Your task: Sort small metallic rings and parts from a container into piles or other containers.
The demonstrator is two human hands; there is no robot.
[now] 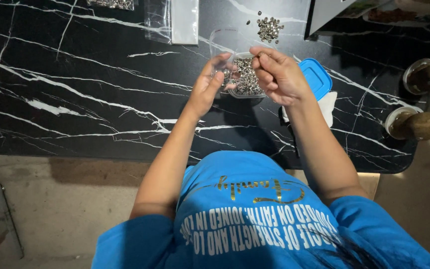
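My left hand (209, 83) is raised over the black marble-patterned table (75, 99) and holds a small clear plastic bag (221, 42) with several small silver metal pieces in it. My right hand (277, 74) is close beside it, fingers pinched together at the bag's mouth; what it pinches is too small to tell. Under both hands stands a clear plastic container (247, 79) full of the same silver pieces.
A loose pile of silver pieces (268, 28) lies farther back. A blue lid (317, 77) rests on white paper at the right. Clear bags (172, 20) lie at the back. Two round-topped posts (416, 124) stand by the table's right edge.
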